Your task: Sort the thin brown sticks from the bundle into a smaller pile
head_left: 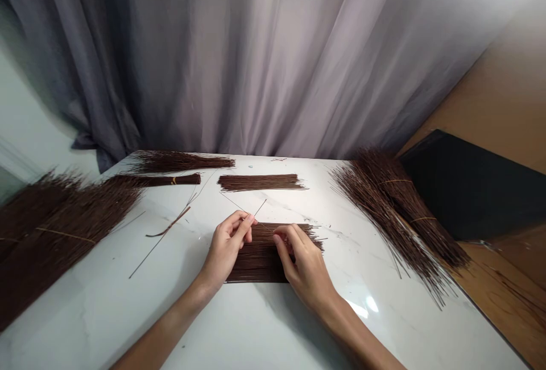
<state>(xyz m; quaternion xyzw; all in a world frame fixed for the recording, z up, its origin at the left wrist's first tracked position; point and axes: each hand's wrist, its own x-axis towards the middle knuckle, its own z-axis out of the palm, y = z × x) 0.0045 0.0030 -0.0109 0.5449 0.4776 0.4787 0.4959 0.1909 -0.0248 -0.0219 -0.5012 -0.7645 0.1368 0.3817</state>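
Thin brown twigs lie side by side in a flat mat (260, 259) on the white marbled table. Above the mat's left part, my left hand (226, 247) pinches thin twigs (261, 207) between thumb and fingertips; two ends stick out, one up-left and one up-right. Over the mat's right part is my right hand (303, 262), its fingers curled and thumb near the index finger, at a thin strand running from the left hand. Behind both hands lies a smaller, neat row of twigs (261, 182).
Large twig bundles lie at the left (60, 233) and right (401, 210) of the table (170, 313). A loose bundle (183, 161) and a tied one (183, 180) are at the back left, near stray twigs (168, 227). A grey curtain (256, 57) hangs behind.
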